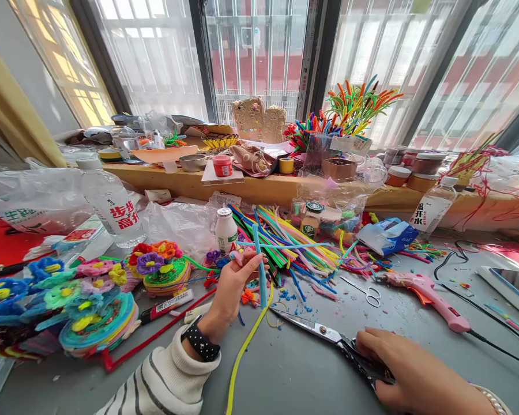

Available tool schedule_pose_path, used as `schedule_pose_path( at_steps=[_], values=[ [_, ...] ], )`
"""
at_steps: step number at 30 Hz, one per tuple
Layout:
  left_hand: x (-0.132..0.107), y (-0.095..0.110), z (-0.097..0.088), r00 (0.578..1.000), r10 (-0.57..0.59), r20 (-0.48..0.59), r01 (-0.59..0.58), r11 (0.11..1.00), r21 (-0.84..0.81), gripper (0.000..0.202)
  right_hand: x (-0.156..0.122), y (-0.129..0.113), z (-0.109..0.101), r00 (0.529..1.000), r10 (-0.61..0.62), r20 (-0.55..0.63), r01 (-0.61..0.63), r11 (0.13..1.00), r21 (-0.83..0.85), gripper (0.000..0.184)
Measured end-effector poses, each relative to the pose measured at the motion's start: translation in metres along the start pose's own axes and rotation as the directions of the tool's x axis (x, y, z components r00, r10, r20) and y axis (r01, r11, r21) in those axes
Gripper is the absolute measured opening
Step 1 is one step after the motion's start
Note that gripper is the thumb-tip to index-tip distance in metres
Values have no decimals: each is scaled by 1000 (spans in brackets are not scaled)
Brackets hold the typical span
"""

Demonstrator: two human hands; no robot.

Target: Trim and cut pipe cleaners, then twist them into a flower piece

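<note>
Taking the left hand (230, 289) as the clock's centre, a yellow pipe cleaner (239, 353) curved across the grey bench (294, 380) at six o'clock; at four, the right hand (400, 360) had its fingers curled round the black handles of the large scissors (322, 329), whose tips pointed toward ten; whether the blades were parted could not be told. At the centre, the left fingers were pinched closed on light-blue pipe cleaners (262, 282) held upright, with another light-blue length (300, 246) crossing sideways; the upright ones looked straight and unshaped, so this piece seemed at an early stage, its bending and joining not yet done; blue fluff (301, 309) near the scissor tips suggested some trimming was done. At nine, the pipe-cleaner flowers (96, 283) looked finished, petals and yellow centres in place; at three lay small scissors (369, 293) and, farther out, a pink glue gun (432, 295); at one, a heap of multicoloured pipe cleaners (281, 230) looked unworked; at twelve, a red-lidded tub (222, 166) stood on the wooden sill (268, 185).
</note>
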State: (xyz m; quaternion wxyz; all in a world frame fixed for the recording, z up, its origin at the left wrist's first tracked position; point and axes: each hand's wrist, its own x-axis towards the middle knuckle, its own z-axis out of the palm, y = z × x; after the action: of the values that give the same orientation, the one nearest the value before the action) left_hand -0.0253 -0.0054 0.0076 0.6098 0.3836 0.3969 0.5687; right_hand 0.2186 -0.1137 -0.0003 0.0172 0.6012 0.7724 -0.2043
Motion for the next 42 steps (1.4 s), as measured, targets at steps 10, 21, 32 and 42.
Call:
schedule_pose_path(
  at_steps=[10, 21, 32, 42],
  values=[
    [5, -2, -5, 986, 131, -106, -124, 990, 70, 23, -5, 26, -7, 998, -48, 46, 37, 978, 205, 11],
    [4, -4, -4, 993, 97, -63, -88, 987, 131, 21, -5, 25, -11, 988, -149, 44, 60, 627, 776, 22],
    [-2, 1, 2, 999, 38, 30, -46, 947, 317, 25, 19, 5, 20, 943, -276, -185, 207, 55, 977, 42],
    [-6, -3, 4, 985, 141, 103, -172, 886, 432, 21, 18, -6, 27, 825, -523, -214, 142, -174, 974, 59]
  ],
)
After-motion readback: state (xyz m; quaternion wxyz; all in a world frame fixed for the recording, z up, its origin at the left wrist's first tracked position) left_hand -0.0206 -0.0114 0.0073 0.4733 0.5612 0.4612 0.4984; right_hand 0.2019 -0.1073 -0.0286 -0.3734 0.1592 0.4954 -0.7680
